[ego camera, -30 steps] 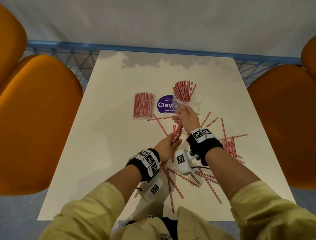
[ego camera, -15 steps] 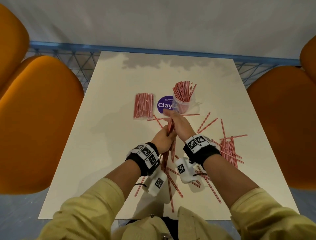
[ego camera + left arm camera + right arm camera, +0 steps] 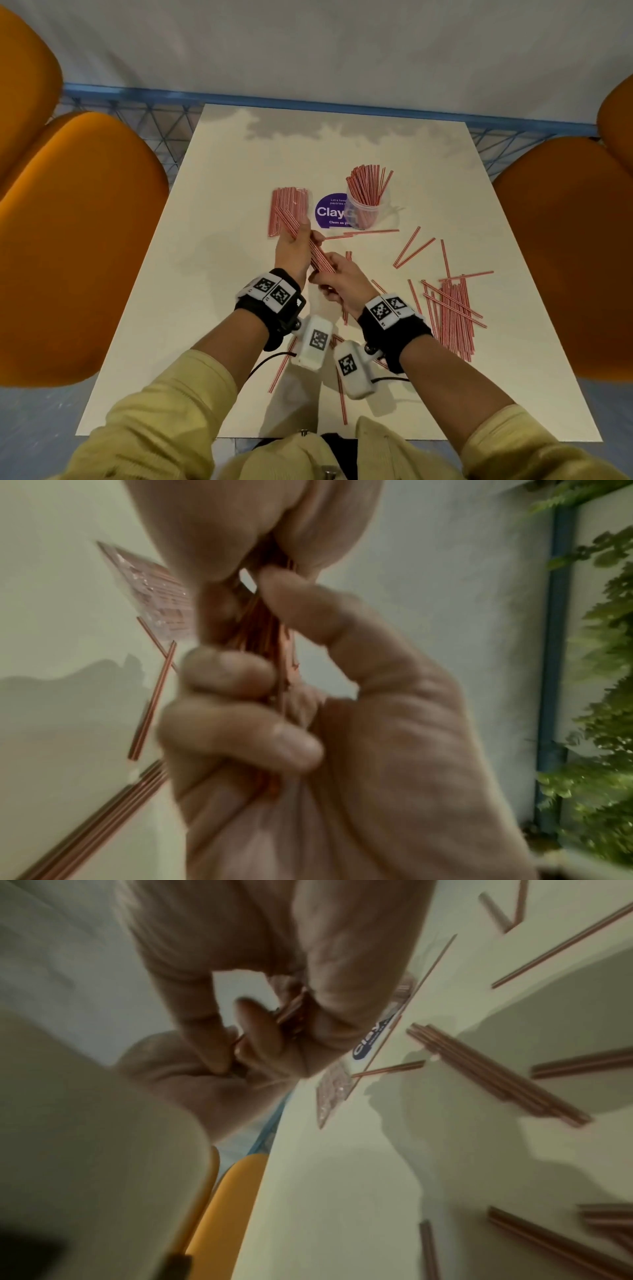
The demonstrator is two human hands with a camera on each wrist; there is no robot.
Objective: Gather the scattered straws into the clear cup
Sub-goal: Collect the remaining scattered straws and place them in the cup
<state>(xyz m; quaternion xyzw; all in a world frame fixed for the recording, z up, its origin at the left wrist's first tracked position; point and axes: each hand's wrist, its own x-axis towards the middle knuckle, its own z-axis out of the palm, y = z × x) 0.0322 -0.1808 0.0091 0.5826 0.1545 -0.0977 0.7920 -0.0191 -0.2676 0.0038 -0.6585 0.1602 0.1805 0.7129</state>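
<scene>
Both hands meet above the middle of the pale rectangular worktop (image 3: 212,274), sharing a thin bundle of red-and-white striped straws (image 3: 317,251) that slants from the far left down toward the near right. The left hand (image 3: 296,248) holds the bundle's middle, fingers (image 3: 236,674) curled round it with the thumb closing on the other side. The right hand (image 3: 342,281) pinches the bundle's near end, its fingers (image 3: 257,1031) pressed against the thumb around the straw tips. The clear plastic cup (image 3: 364,214) stands upright toward the far edge, right of centre, already packed with upright striped straws (image 3: 368,186), and partly covers a round purple sticker (image 3: 330,212) on the worktop. Just left of the sticker lies a flat clear packet of striped straws (image 3: 287,210). A loose pile of scattered striped straws (image 3: 452,308) lies toward the right edge, with several single ones between it and the cup, and a few more near the near edge beneath the wrists. Orange rounded chairs (image 3: 78,246) stand beside the left and right edges.
</scene>
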